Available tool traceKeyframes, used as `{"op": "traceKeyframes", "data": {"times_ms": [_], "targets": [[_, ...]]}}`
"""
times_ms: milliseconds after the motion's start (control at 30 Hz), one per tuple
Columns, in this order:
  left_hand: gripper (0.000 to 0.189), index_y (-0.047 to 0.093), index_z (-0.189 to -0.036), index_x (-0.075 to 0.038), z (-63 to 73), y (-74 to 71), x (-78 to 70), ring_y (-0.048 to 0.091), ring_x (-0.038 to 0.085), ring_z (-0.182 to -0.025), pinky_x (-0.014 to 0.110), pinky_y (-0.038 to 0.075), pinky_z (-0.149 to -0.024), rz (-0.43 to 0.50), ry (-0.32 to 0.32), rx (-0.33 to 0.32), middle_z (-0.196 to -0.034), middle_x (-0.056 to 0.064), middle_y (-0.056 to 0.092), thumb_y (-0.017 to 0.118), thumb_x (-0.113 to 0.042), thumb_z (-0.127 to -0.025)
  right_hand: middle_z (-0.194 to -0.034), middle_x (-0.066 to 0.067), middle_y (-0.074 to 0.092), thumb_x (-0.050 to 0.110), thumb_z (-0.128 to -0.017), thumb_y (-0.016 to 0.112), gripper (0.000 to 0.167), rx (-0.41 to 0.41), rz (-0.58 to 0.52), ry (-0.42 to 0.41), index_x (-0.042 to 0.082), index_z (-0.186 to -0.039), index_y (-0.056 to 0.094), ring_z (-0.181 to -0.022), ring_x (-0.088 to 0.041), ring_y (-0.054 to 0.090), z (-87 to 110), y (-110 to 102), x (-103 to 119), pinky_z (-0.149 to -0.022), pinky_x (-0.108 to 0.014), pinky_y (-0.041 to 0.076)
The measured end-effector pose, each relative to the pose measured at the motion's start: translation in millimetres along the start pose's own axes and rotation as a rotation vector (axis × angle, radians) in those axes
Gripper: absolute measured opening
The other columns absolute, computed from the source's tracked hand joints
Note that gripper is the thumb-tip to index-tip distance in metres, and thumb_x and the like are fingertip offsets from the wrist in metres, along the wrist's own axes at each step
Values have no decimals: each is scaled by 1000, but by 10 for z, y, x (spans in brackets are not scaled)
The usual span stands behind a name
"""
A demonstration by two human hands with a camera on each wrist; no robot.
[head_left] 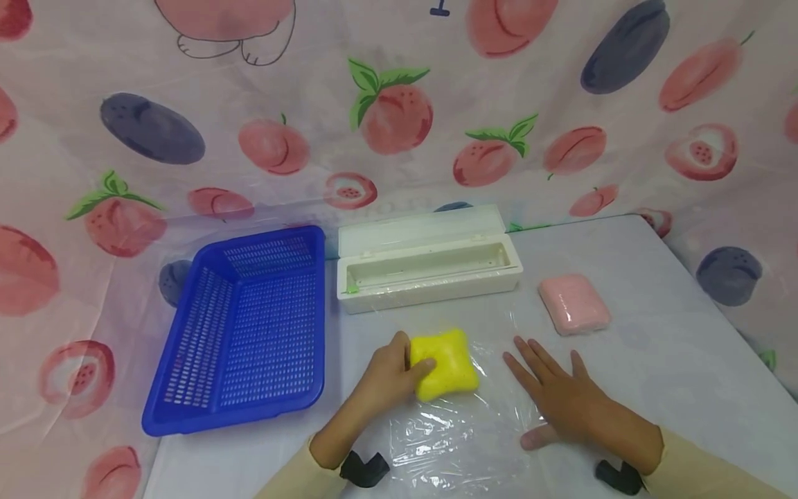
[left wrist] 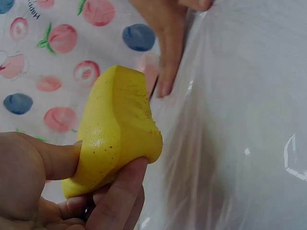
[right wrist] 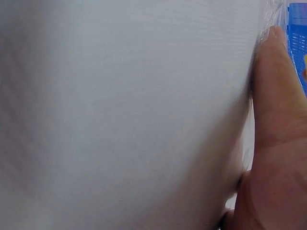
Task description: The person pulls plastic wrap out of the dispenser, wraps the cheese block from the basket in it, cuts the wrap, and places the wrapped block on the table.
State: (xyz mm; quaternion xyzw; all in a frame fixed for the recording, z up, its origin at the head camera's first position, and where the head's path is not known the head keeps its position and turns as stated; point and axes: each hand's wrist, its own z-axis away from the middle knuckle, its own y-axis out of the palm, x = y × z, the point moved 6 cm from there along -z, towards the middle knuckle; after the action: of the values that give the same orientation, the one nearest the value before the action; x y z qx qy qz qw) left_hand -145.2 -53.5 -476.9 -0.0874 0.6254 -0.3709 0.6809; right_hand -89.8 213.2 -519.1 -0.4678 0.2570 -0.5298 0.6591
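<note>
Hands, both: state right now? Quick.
Left hand: closed, holding the yellow block between thumb and fingers.
Right hand: open, fingers spread, at the clear plastic film.

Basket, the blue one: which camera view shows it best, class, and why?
The head view: the basket shows whole, its inside visible and nothing in front of it. The right wrist view catches only a part, cut off by the picture's right edge; the left wrist view shows none of it.
</note>
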Motion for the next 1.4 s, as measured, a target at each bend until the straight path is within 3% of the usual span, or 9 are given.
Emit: {"op": "traceKeyframes", "data": {"times_ms": [200,600,767,1100,1400], "targets": [[32,47,-94,-9,-25,145,5,48,14,-64,24,40,-55,10,-9,22,-72,-1,48,71,-30,-95,-173,-13,4,89,-54,69,139,11,-2,7,23,-165,16,-158,-41,11,-7,32,-14,-105,-86,11],[31,48,-94,-9,-58,287,136,48,14,-64,25,40,-56,-16,-43,21,-72,-1,47,72,-30,-94,-172,-15,9,89,-55,70,138,-33,8,-10,21,-164,20,-156,-43,15,21,-2,15,-104,-86,15],[36,48,-94,-9,-62,300,146,50,14,-62,25,43,-53,-28,-48,17,-72,0,51,73,-35,-93,-172,-16,10,89,-56,69,138,-57,15,-27,20,-164,20,-156,-43,16,36,-37,39,-104,-86,16],[43,52,-89,-10,-21,257,165,50,15,-61,26,41,-52,-65,-131,44,-71,1,53,69,-49,-94,-172,-16,12,87,-54,72,138,-91,21,-24,19,-164,22,-156,-43,17,19,-24,39,-104,-86,15],[43,52,-94,-10,-62,281,210,54,18,-60,28,44,-54,-86,-142,74,-71,4,56,74,-45,-91,-173,-14,7,91,-53,68,140,-43,3,-3,21,-165,19,-157,-42,13,-13,46,1,-104,-86,11]]}}
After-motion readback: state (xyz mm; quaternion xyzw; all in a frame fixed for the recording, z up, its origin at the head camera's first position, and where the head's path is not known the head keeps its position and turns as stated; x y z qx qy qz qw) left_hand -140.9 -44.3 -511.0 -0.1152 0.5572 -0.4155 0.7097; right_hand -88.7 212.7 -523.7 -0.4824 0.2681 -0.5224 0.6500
